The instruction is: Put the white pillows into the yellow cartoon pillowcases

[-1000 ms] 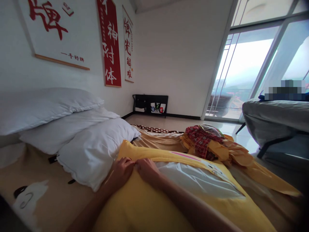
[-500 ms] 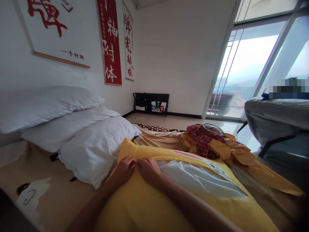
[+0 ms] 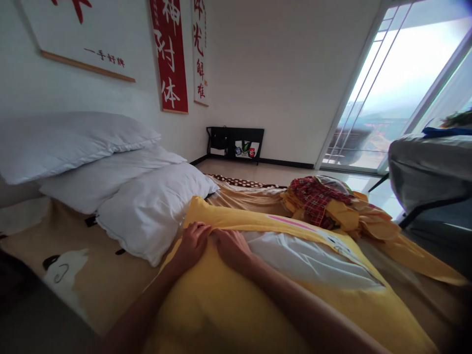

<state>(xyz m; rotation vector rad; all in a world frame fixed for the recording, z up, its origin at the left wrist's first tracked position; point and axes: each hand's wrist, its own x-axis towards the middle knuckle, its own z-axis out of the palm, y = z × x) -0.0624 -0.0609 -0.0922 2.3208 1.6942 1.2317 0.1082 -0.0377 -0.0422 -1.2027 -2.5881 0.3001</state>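
Note:
A yellow pillowcase (image 3: pixel 206 300) lies in front of me, its long side opening gaping to show a white pillow (image 3: pixel 295 255) inside. Near the far left corner, my left hand (image 3: pixel 195 241) has its fingers closed on the edge of the case. Right beside it, my right hand (image 3: pixel 232 248) pinches the same edge at the left end of the opening. The fingertips of both hands nearly meet, and what exactly lies between them is partly hidden. A pink stripe and part of a printed face mark the case's far flap.
White pillows (image 3: pixel 147 211) are piled on the left against the wall. A crumpled heap of red plaid and yellow cloth (image 3: pixel 317 199) lies beyond the case on the tan sheet (image 3: pixel 121 290). A grey padded seat (image 3: pixel 431 167) stands at right, and a black folded frame (image 3: pixel 236 142) leans by the far wall.
The view has tilted down and shifted slightly left. My left hand's fingers have moved a little along the edge, lying flatter over it; both hands stay at the same corner.

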